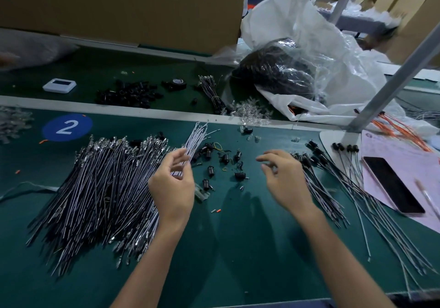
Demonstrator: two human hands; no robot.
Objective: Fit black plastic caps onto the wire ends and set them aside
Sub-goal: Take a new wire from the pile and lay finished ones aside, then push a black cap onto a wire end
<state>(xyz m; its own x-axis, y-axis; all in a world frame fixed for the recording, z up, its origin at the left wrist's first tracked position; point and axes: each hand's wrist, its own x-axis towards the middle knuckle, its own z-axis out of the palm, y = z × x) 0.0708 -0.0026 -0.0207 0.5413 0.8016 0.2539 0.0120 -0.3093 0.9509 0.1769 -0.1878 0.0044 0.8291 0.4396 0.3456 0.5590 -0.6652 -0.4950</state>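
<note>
Black caps (pixel 223 160) lie between bare wires (pixel 100 188) and, seemingly, capped wires (pixel 333 188).

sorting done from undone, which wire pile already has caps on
The right pile, by the right hand: black caps sit on its far ends. The big left pile and the bundle in the left hand show uncapped ends.

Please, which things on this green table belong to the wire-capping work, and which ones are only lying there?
For the job: wire bundle gripped in left hand, loose black caps, pile of uncapped wires, capped wires beside right hand.
Lying about: phone, pink paper, tape roll, white plastic bag.
</note>
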